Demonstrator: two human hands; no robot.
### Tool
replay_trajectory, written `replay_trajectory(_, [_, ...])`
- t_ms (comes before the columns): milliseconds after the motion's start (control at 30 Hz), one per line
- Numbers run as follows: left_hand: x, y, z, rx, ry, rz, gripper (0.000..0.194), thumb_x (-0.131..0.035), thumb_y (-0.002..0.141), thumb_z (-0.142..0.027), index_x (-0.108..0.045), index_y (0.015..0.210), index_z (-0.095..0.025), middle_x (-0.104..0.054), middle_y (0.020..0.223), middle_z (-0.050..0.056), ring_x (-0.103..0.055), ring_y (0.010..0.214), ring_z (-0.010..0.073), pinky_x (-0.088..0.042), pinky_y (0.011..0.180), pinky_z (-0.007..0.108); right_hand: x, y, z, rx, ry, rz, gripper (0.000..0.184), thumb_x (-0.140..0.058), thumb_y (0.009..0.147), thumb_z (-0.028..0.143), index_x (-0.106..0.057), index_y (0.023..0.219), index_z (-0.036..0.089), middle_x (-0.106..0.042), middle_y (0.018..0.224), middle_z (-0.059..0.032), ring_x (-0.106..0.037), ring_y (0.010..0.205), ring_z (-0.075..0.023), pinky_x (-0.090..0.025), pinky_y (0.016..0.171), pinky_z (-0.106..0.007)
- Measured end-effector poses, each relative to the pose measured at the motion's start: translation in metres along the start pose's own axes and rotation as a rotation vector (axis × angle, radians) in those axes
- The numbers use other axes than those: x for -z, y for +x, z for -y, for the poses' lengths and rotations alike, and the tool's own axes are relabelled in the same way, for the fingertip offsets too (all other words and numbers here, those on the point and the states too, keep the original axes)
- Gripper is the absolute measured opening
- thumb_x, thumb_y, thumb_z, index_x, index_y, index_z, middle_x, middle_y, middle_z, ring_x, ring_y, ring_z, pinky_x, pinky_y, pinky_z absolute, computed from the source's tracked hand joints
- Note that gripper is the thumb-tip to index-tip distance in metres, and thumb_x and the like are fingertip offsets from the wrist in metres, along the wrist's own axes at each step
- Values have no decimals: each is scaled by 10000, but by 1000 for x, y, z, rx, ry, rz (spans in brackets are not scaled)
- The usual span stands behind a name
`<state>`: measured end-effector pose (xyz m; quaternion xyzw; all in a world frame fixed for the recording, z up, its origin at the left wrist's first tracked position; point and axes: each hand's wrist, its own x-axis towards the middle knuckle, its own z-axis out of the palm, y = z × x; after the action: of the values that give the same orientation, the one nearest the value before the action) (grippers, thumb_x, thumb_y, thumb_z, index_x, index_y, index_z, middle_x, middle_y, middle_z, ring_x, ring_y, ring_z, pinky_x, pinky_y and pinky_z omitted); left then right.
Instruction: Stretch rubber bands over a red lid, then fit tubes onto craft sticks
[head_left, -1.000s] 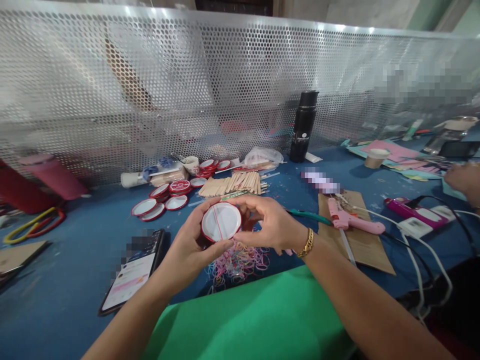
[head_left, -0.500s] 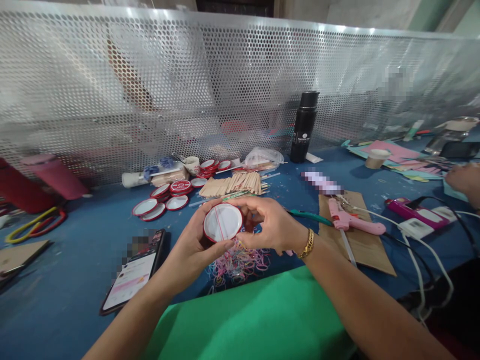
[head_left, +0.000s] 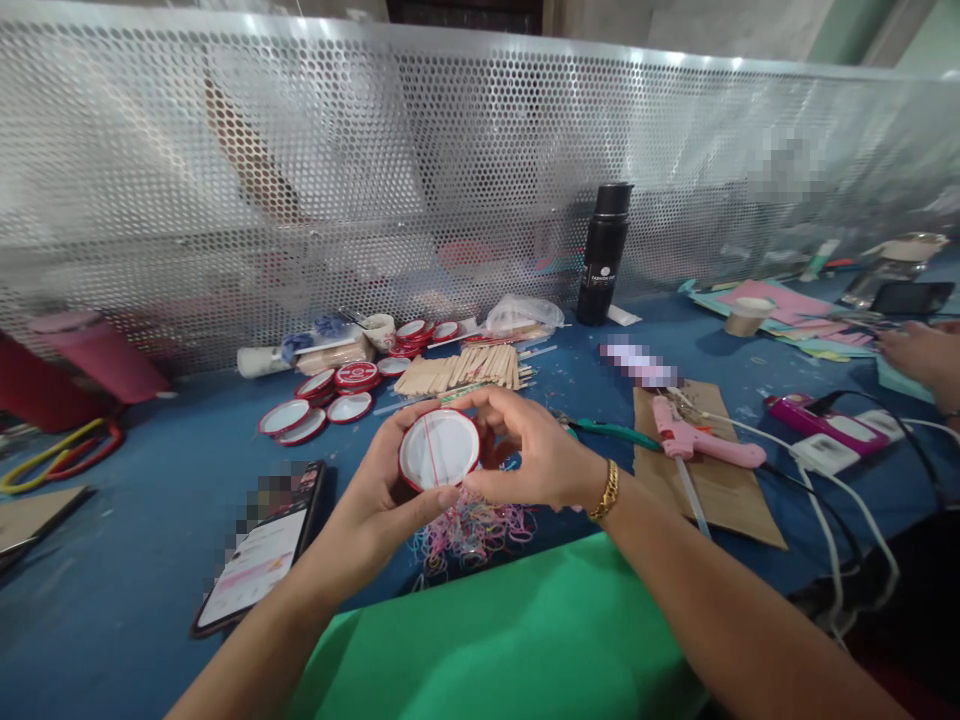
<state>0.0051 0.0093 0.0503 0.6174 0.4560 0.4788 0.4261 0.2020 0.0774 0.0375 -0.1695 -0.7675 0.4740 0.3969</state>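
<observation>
A red-rimmed jar lid [head_left: 456,452], its white inside facing up toward me, is held between both hands above the table. A thin red rubber band [head_left: 431,445] stretches across its face. My left hand [head_left: 382,485] is closed around the lid's left side, thumb at the lower rim. My right hand [head_left: 534,458], with a gold bracelet at the wrist, grips the right edge, its fingers bent behind the lid and thumb near the lower rim. Just below the hands lies a pile of coloured rubber bands [head_left: 480,530], partly hidden by them.
Several lids [head_left: 349,407] and a heap of wooden sticks [head_left: 457,370] lie beyond my hands. A phone [head_left: 259,560] is at left. At right are pliers [head_left: 615,432], a pink glue gun [head_left: 701,440] on cardboard and cables. A black bottle [head_left: 604,255] stands by the perforated screen. Another person's hand [head_left: 922,355] is far right.
Both hands and the lid stay in nearly the same hold, and the red band still crosses the lid. The whole view has shifted slightly. The other person's hand at far right has moved a little.
</observation>
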Motion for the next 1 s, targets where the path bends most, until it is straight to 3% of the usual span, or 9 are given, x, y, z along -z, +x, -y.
replay_trajectory(133, [0,-1,0,-9,2,29,660,-841,773,-322,-507,1342,-280,-607,1296,92,-620,1146,296,-553,939,390,-1,-1,-1,26,20,21,630,-795,743,226,-474,1284,200,-694,1026,-66,-673,872,-184,-581,681,-283])
replay_trajectory(400, [0,-2,5,-16,-22,32,647,-841,778,-330,-523,1341,-301,-609,1232,69,-615,1050,251,-559,832,315,0,-1,2,-14,54,-33,438,-731,789,225,-516,1170,198,-655,874,-7,-621,730,-141,-532,666,-285])
replay_trajectory(633, [-1,-3,4,2,-61,52,642,-837,785,-309,-519,1342,-314,-610,1187,52,-603,989,221,-548,788,292,-1,-1,2,-5,124,1,454,-753,783,211,-506,1163,189,-625,837,9,-591,710,-135,-495,627,-271])
replay_trajectory(1000, [-1,-3,5,5,-119,78,649,-852,760,-290,-536,1325,-326,-621,1167,38,-603,994,218,-539,788,287,2,1,6,-108,280,28,459,-800,748,206,-510,1104,212,-636,805,28,-618,714,-127,-509,604,-243])
